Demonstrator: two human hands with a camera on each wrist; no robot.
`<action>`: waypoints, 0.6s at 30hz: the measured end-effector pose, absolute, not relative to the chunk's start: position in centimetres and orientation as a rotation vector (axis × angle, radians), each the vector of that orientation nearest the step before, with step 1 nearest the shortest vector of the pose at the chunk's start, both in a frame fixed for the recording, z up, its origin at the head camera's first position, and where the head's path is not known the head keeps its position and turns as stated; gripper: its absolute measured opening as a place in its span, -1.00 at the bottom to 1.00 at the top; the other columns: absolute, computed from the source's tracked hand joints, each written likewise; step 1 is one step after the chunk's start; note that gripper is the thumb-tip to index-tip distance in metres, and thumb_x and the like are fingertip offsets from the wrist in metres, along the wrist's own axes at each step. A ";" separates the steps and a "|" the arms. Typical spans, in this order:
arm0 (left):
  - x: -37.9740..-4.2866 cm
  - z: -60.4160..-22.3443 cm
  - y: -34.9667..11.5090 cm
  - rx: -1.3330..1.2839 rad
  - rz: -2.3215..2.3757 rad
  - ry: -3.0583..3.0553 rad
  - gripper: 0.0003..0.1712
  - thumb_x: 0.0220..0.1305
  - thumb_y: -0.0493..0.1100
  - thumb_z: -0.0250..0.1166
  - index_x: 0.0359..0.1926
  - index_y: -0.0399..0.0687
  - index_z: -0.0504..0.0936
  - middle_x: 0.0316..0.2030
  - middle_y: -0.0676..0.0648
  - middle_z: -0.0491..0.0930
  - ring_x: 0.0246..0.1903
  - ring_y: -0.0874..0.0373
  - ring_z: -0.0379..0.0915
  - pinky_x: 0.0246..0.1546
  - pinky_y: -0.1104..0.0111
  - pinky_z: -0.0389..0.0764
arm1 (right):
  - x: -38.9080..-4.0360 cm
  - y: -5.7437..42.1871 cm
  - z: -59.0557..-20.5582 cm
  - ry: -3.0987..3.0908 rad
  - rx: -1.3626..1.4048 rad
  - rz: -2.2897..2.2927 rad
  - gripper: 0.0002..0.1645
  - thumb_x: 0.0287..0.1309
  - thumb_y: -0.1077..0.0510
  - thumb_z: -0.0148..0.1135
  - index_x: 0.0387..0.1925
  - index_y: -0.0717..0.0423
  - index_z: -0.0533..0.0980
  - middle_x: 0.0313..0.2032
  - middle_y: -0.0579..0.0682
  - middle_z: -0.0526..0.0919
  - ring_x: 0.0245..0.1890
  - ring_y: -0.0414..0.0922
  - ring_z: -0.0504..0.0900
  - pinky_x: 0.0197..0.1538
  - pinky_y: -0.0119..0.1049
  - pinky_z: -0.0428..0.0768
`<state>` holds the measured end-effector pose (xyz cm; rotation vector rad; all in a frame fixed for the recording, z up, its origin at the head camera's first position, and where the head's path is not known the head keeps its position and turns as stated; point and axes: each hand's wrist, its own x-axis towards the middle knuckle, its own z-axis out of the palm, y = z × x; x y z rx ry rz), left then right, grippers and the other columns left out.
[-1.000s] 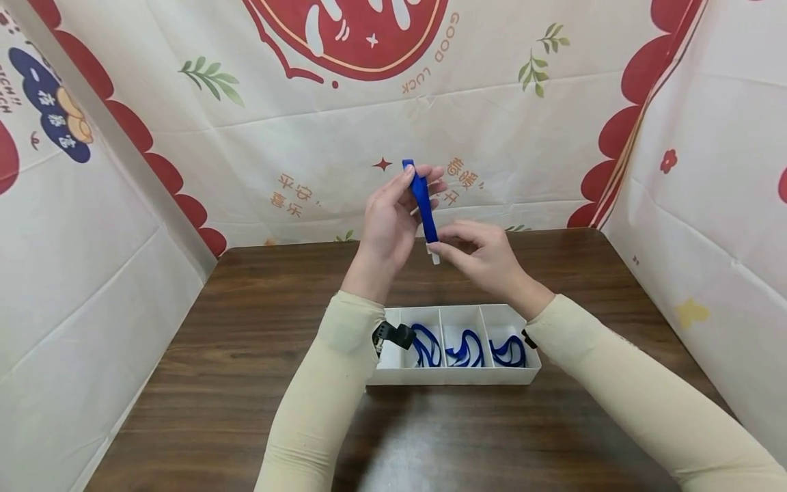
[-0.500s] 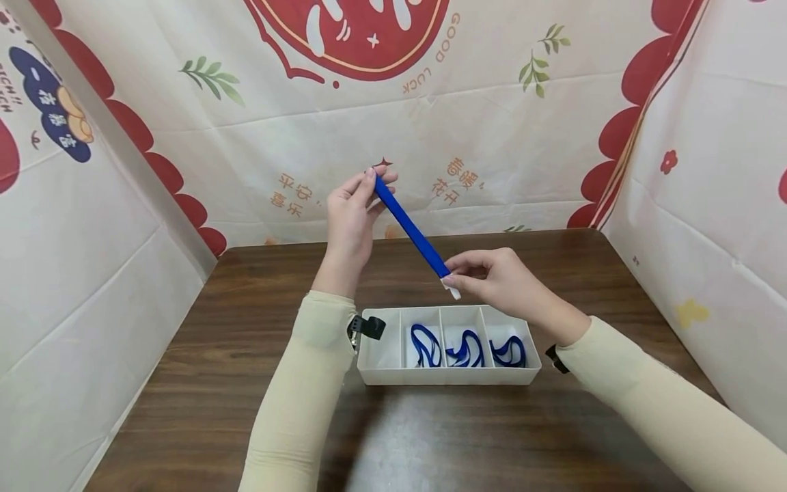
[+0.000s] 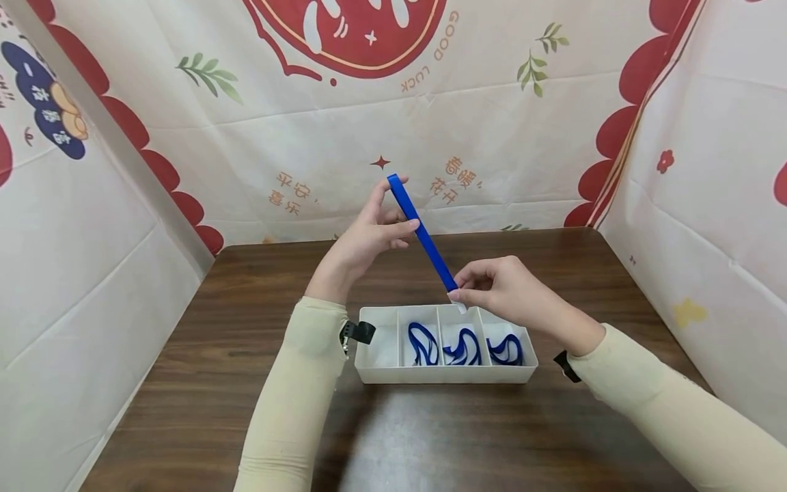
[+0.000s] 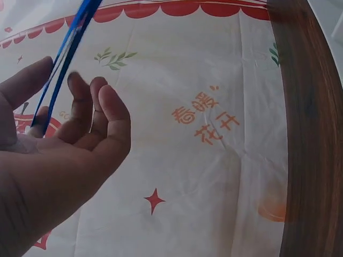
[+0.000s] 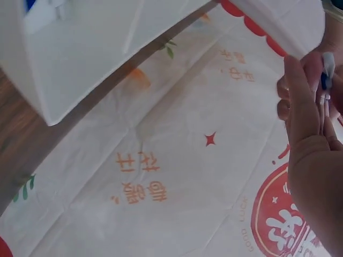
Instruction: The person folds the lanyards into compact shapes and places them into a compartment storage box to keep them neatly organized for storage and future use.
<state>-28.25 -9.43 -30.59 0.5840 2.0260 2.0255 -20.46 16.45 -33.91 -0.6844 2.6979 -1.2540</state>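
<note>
A blue lanyard (image 3: 433,254) with a white end piece (image 3: 461,307) is stretched slantwise between both hands, above a white divided tray (image 3: 445,375). My left hand (image 3: 363,242) holds its upper end. In the left wrist view the lanyard's loop (image 4: 68,56) goes round the index finger, and the thumb lies against the strap. My right hand (image 3: 513,290) pinches the lower end by the white piece between thumb and fingers. Coiled blue lanyards lie in the tray's three right compartments, one coil (image 3: 423,345) beside the leftmost divider.
The tray stands on a dark wooden table (image 3: 258,328). A printed white cloth (image 3: 277,137) hangs behind the table, and more cloth walls (image 3: 707,225) rise at left and right. Dark straps circle both wrists, over pale sleeves (image 3: 289,383).
The left hand first moved left, drawing the lanyard out, then turned so the loop sits over its index finger. The right hand moved down and right with the white end.
</note>
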 end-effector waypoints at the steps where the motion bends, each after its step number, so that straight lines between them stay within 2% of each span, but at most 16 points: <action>1: -28.3 -30.7 -9.5 0.593 2.016 2.032 -0.17 0.49 -0.26 0.33 0.51 0.61 0.24 -0.16 -0.11 0.70 -0.13 0.02 0.68 -0.04 0.19 0.67 | -20.5 16.5 -34.0 2.713 -0.694 -1.250 -0.87 0.29 0.13 0.51 -0.18 0.08 0.76 -0.37 -0.03 0.79 -0.39 -0.09 0.69 -0.23 -0.29 0.73; 10: -28.2 -31.1 -9.6 0.646 2.004 1.982 -0.08 0.50 -0.35 0.28 0.59 0.56 0.14 -0.28 -0.05 0.76 -0.19 0.09 0.70 -0.07 0.26 0.69 | -21.1 16.7 -35.4 2.754 -0.719 -1.244 -0.90 0.28 0.15 0.52 -0.18 0.04 0.77 -0.35 -0.05 0.81 -0.38 -0.10 0.70 -0.19 -0.29 0.74; 18: -27.9 -30.9 -9.5 0.677 1.978 1.917 -0.07 0.52 -0.35 0.25 0.59 0.64 0.12 -0.32 -0.04 0.75 -0.32 0.11 0.63 -0.12 0.30 0.64 | -21.3 16.8 -35.7 2.748 -0.716 -1.258 -0.90 0.29 0.13 0.51 -0.19 0.04 0.77 -0.34 -0.04 0.81 -0.37 -0.10 0.68 -0.17 -0.28 0.72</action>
